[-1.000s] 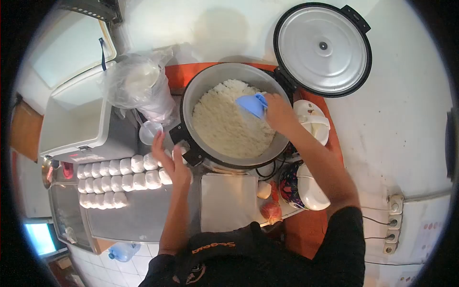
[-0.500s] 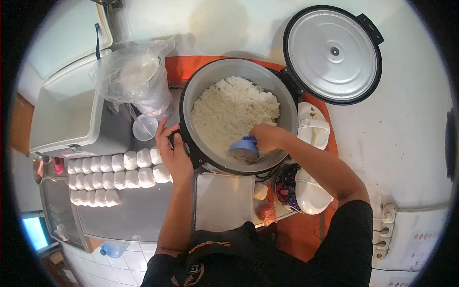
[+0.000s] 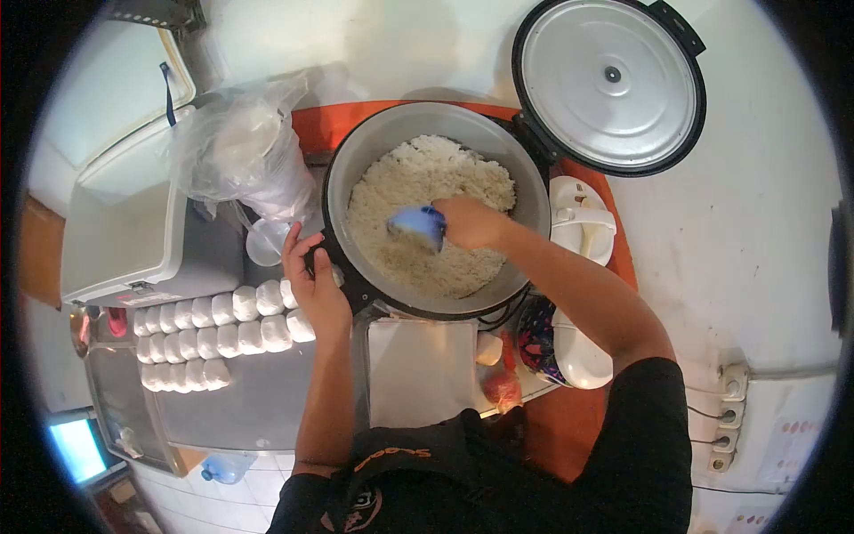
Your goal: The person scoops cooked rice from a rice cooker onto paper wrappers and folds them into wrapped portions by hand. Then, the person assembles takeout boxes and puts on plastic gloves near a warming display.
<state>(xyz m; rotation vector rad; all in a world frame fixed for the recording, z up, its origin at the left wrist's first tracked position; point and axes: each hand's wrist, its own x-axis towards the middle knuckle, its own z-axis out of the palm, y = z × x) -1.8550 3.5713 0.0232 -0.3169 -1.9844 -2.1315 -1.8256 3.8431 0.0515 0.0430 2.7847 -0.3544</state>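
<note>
A large open rice cooker point(image 3: 342, 160) with white cooked rice point(image 3: 427, 173) in its pot is in front of me. My right hand point(image 3: 473, 222) reaches over the rice and grips a blue scoop point(image 3: 414, 226), tilted above or against the rice; whether it touches cannot be made out. At the cooker's left edge, my left hand point(image 3: 311, 280) has its thumb and fingers around the black side handle point(image 3: 331, 254). The round metal lid point(image 3: 609, 84) is swung up at the far right.
Rows of white wrapped rice portions point(image 3: 205, 343) lie on the grey counter at left. Behind them are an open cooler box point(image 3: 209, 240), a plastic bag point(image 3: 253, 151) and a clear cup point(image 3: 267, 242). A white sheet stack point(image 3: 422, 369) and white-lidded containers point(image 3: 583, 354) are near the cooker.
My right hand and the blue scoop have moved up and left, from the pot's near right side toward the middle of the rice. My left hand stays at the handle. The view has shifted slightly.
</note>
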